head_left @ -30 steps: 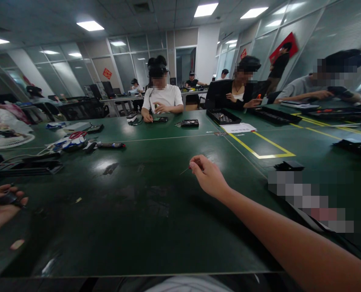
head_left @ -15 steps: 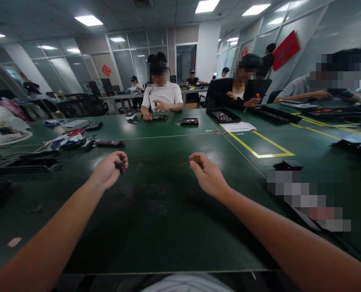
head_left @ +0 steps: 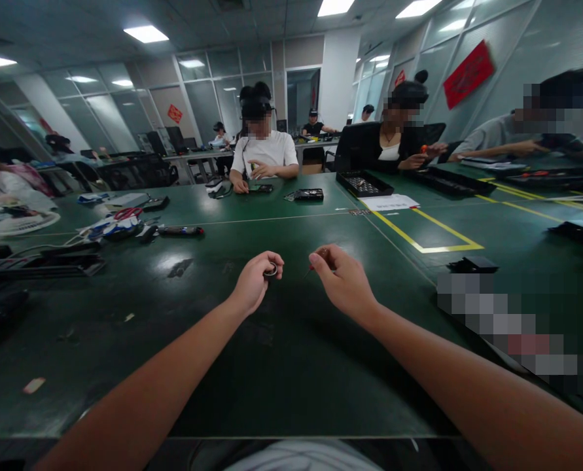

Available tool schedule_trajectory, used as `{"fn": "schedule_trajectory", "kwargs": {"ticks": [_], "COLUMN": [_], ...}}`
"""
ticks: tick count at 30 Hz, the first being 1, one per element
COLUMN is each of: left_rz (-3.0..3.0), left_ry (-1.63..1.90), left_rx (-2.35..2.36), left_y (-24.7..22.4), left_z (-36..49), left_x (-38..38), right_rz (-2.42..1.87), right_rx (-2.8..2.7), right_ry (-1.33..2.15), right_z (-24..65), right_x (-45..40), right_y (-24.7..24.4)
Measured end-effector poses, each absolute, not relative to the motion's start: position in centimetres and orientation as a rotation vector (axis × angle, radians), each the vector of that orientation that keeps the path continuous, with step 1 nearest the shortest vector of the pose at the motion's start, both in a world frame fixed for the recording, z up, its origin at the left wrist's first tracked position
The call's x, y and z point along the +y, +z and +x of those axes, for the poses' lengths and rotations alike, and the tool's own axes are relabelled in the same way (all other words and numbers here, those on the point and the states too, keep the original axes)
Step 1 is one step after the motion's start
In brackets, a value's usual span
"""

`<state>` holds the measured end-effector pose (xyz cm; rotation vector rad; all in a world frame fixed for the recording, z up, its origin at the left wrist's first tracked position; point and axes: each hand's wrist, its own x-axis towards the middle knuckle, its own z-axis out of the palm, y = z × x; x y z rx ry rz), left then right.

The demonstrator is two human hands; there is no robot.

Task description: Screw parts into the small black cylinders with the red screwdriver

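Observation:
Near the middle of the green table (head_left: 271,392), my left hand (head_left: 258,281) is closed around a small dark ring-like object (head_left: 271,269). Just to its right, my right hand (head_left: 341,278) pinches a thin tool with a red part (head_left: 311,267), whose fine tip points down and to the left. A gap separates the two hands, and both are held over the table. The rest of the thin tool is hidden by my right fingers.
A black screwdriver-like tool (head_left: 180,231) lies by a cluttered pile of cables and red-handled items at left. Black trays (head_left: 364,184) stand at back right. A small black box (head_left: 472,264) sits right. Several people sit around the tables.
My left hand has moved right, close to my right hand, with the dark object still in it. The right hand has hardly moved, and its tool's tip now points further down.

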<state>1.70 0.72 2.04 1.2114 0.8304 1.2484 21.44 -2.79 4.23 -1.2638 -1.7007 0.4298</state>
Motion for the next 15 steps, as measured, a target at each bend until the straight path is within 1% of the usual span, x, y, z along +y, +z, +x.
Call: {"fn": "schedule_trajectory", "kwargs": {"ticks": [4,11,15], "left_rz": [1.399,1.786,2.056], "left_ry": [1.196,1.169,1.136], "left_rx": [0.8,1.124,1.199], "left_y": [1.4,0.5,0.8], "left_z": [0.8,-0.6,-0.9], "left_x": [0.4,0.6,0.5], "right_rz": [-1.244,-1.157,-1.058], "right_rx": [-1.695,-1.645,-1.606], "right_ry": [0.394,0.386,0.413], "right_z": [21.5,21.6,21.8], "right_x": [-3.1,-3.4,-3.4], "right_y": [4.3,4.2,4.0]}}
